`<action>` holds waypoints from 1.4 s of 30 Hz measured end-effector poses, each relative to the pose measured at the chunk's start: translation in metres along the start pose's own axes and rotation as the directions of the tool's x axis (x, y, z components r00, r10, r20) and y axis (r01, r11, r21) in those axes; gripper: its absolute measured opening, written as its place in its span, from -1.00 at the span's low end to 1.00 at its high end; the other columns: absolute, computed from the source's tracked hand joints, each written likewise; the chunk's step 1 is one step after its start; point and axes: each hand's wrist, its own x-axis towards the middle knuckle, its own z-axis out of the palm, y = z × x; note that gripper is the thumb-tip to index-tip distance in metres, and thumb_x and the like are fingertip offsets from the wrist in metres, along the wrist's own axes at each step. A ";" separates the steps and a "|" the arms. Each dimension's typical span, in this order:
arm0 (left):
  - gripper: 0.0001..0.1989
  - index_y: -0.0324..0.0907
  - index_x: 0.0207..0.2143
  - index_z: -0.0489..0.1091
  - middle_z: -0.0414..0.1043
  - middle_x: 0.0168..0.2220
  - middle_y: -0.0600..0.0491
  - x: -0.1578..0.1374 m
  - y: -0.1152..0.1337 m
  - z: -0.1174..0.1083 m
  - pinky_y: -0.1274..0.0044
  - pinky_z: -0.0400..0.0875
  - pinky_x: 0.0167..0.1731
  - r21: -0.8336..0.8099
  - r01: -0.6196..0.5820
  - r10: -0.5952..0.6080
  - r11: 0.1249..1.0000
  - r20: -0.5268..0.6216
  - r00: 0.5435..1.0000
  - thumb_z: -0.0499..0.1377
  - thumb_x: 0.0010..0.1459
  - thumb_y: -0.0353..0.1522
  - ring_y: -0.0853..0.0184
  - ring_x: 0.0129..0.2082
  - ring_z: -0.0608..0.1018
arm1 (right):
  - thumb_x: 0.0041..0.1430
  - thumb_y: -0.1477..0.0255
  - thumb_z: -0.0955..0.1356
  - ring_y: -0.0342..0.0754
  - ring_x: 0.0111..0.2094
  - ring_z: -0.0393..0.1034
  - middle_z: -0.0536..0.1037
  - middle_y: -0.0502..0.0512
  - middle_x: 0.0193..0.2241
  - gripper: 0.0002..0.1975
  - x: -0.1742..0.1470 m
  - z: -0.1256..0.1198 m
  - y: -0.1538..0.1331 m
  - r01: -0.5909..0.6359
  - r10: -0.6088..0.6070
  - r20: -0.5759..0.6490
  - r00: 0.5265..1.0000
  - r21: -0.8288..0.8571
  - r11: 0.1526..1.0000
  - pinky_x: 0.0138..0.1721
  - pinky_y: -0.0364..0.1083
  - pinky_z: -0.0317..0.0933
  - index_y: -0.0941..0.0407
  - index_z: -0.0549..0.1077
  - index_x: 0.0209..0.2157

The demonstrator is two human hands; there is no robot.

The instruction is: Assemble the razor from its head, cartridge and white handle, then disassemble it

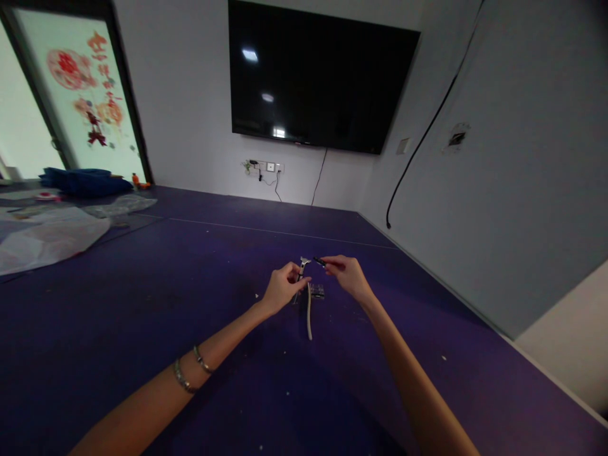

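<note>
Pinched in my left hand (284,288) is a silver razor handle (304,263), held upright with its T-shaped end at the top. My right hand (348,273) grips a small, dark, narrow piece that looks like a razor blade cartridge (318,261) between thumb and fingers. Its tip points toward the top of the handle, and a small gap separates them. Below and between the hands, a small clear and dark case (317,291) lies on the purple surface (266,392). A pale, slim strip (310,320) hangs or lies beside it; I cannot tell which.
At the far left are crumpled clear plastic sheeting (57,237), a dark blue cloth bundle (85,182) and a small orange bottle (135,180). A black cable (422,136) hangs down the right wall. A large television (323,76) is mounted ahead, above wall sockets (270,167).
</note>
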 end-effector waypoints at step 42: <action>-0.70 -0.16 -0.54 0.08 0.12 -0.70 0.27 -0.010 0.008 0.009 0.65 0.05 -0.63 0.148 -0.079 0.087 0.986 -0.051 0.995 0.17 0.00 -0.24 0.53 -0.69 0.21 | 0.07 0.61 0.23 -0.12 -0.30 0.37 0.49 0.11 -0.33 -0.72 -0.019 0.011 -0.060 0.282 -0.265 0.121 0.957 -0.152 0.947 -0.25 -0.12 0.23 0.10 0.53 -0.29</action>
